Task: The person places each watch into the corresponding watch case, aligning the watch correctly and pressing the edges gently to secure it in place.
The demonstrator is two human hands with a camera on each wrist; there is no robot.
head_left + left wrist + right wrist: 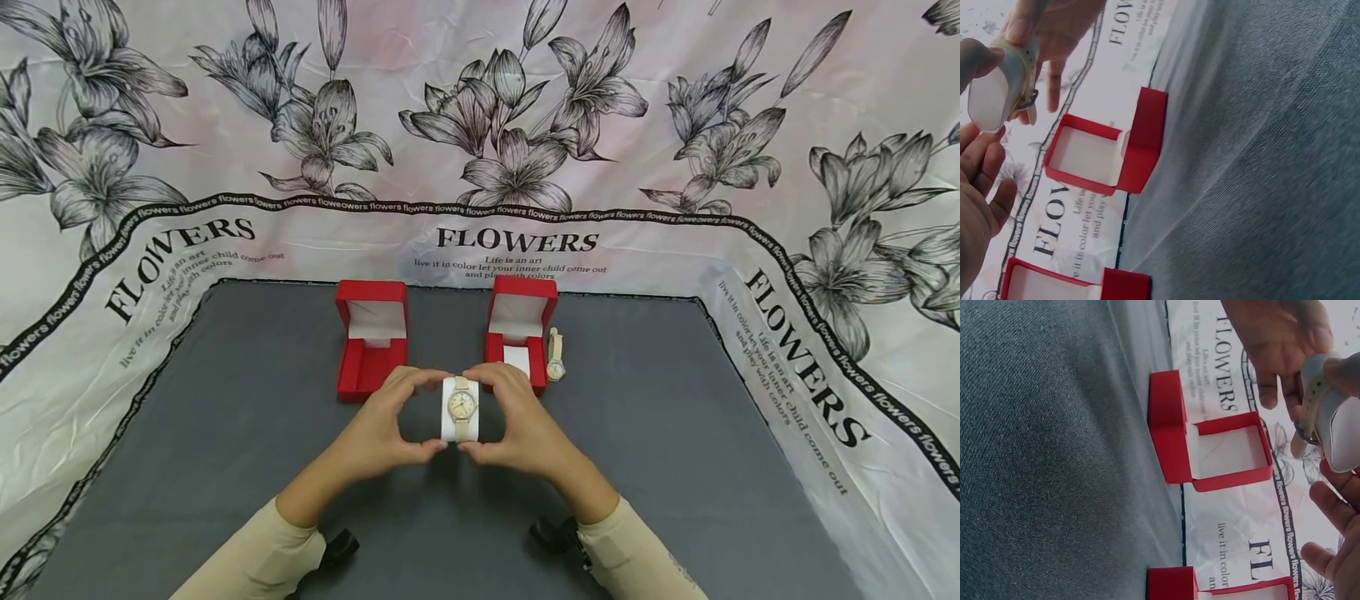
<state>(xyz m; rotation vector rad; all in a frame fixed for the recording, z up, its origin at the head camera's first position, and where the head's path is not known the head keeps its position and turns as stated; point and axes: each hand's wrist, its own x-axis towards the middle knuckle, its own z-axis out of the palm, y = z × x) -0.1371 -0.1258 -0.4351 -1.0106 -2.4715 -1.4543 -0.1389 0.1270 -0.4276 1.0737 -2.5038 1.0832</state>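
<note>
A wristwatch with a cream strap and pale round dial is wrapped around a white cushion. My left hand pinches the cushion's left side between thumb and fingers. On the opposite side, my right hand pinches it the same way. Dial up in the head view, the watch is held above the grey tabletop. Both wrist views show the buckle and strap end under the cushion, with the strap running around it.
Two red boxes stand with lids raised beyond the hands. The left box has a red interior; inside the right box lies a white cushion. A second watch lies right of that box. Behind is a flower-printed cloth.
</note>
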